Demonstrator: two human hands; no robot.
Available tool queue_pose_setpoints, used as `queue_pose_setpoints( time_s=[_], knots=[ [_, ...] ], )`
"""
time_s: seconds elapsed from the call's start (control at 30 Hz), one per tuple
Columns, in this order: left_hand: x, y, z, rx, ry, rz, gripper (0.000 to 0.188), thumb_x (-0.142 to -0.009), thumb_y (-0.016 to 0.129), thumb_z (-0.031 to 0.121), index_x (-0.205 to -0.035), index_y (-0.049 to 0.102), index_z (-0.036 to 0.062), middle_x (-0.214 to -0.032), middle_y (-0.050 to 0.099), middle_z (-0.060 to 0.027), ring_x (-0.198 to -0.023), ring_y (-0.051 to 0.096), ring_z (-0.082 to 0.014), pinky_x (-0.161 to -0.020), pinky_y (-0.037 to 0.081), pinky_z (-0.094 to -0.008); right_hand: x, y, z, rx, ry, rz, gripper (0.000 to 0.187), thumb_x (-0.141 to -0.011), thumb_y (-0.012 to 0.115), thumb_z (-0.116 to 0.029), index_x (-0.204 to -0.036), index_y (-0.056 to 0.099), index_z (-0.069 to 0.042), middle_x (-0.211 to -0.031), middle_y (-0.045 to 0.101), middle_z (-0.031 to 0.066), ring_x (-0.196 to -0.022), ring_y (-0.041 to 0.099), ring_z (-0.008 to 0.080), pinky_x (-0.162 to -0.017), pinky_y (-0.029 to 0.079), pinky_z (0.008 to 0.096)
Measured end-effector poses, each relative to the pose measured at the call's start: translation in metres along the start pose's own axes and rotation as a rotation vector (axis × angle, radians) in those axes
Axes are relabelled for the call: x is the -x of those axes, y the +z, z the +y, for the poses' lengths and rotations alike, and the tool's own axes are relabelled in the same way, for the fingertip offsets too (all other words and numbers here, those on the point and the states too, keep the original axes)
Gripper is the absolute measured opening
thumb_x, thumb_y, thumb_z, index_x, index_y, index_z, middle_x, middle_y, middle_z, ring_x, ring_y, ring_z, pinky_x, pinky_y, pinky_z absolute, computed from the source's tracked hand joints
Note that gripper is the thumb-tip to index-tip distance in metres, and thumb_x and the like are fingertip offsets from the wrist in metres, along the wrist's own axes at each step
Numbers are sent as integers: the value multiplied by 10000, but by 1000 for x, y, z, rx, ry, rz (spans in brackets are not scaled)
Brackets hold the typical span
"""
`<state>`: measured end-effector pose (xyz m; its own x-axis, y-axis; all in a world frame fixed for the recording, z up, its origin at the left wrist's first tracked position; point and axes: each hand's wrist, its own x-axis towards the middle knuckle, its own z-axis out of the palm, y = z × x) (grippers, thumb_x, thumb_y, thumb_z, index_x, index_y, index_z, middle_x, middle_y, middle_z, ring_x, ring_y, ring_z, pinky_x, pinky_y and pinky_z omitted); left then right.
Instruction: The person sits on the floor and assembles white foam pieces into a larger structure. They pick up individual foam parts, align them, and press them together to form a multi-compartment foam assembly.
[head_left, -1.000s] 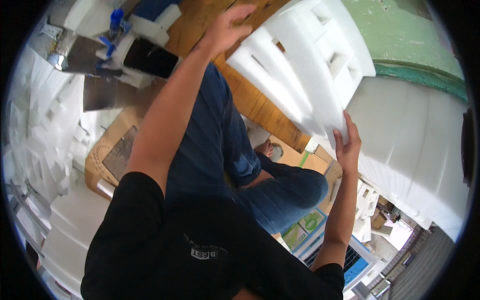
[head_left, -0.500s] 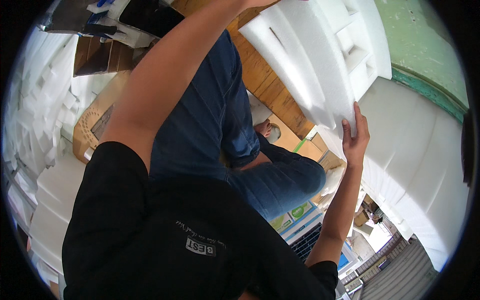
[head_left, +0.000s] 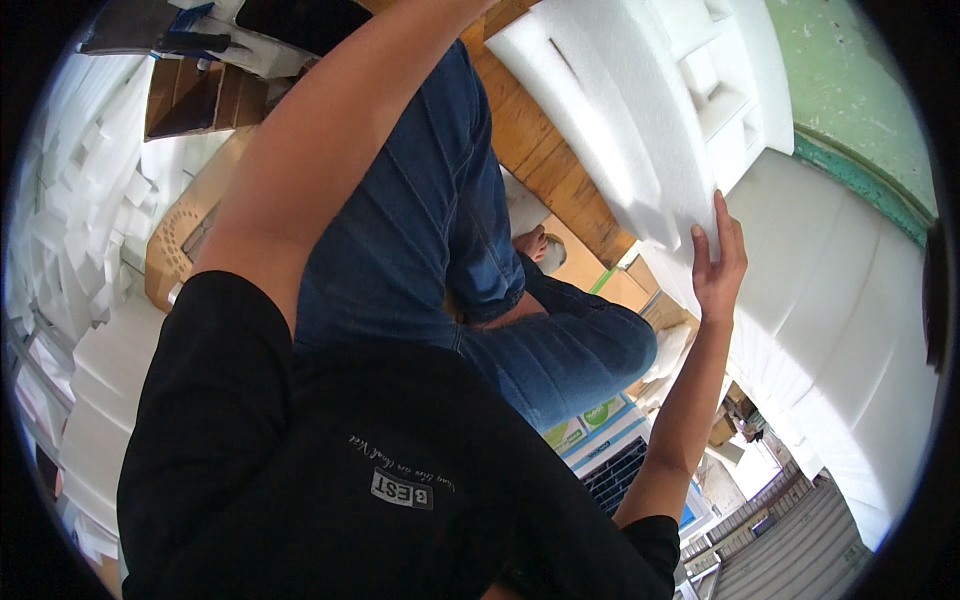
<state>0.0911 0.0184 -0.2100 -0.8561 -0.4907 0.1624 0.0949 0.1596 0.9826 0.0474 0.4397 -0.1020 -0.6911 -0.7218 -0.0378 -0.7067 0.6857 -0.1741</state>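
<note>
A thick white foam piece with cut-out pockets along its far side rests over a wooden board. A thin dark slit or mark shows on its near face. My right hand is at the near right end of the foam, its thumb on one side of the edge and its fingers stretched along the other. My left forearm reaches up past the upper edge of the picture toward the far end of the foam. The left hand itself is out of sight.
White foam sheets are stacked at right below a green wall. Foam offcuts heap up at left. An open cardboard box and a dark-handled tool lie upper left. My crossed legs fill the middle.
The view has shifted slightly, and the foam appears a little farther right. A fingertip at the top edge has gone out of sight. My right hand keeps its place on the foam.
</note>
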Motion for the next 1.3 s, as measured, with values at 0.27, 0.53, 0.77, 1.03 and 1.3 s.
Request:
queue_pose_setpoints(
  time_s=[0.27, 0.53, 0.77, 1.03, 1.3],
  knots=[
    [2, 2, -2, -44, 5, -1, 310, -805, 873, 268, -971, 807, 14, -962, 792, -156, -877, 752, -205, -794, 583, -323, -2, 2, 4, 23, 2, -1, 545, -975, 694, -73, -1499, 560, -149, -1037, 647, 135, -917, 629, 246, -878, 530, 349],
    [3, 0, -4, -46, 22, -14, 308, -801, 878, 252, -969, 802, 5, -970, 789, -162, -863, 742, -198, -786, 578, -314, -2, 4, 11, 40, -115, -9, 558, -965, 698, -46, -1497, 566, -151, -1060, 649, 131, -926, 635, 241, -874, 532, 339],
    [7, 3, -2, -34, 14, -35, 292, -797, 888, 222, -967, 792, 5, -935, 783, -147, -828, 723, -185, -768, 574, -315, 4, 21, 23, 30, -69, -22, 580, -942, 720, -47, -1478, 593, -228, -1049, 650, 121, -928, 655, 251, -853, 546, 364],
    [4, 2, -8, -32, 34, -59, 304, -810, 883, 221, -990, 778, 0, -940, 771, -125, -842, 704, -179, -774, 565, -317, 2, 22, 25, 84, -147, 14, 604, -922, 749, -60, -1476, 599, -250, -1038, 651, 114, -887, 651, 242, -817, 557, 367],
    [2, 3, -15, -62, 74, -68, 309, -826, 880, 245, -993, 766, 11, -927, 758, -92, -842, 687, -162, -779, 559, -309, 3, 25, 27, 93, -108, -3, 620, -902, 774, -65, -1468, 607, -258, -1014, 653, 97, -887, 652, 227, -817, 557, 366]
  ],
)
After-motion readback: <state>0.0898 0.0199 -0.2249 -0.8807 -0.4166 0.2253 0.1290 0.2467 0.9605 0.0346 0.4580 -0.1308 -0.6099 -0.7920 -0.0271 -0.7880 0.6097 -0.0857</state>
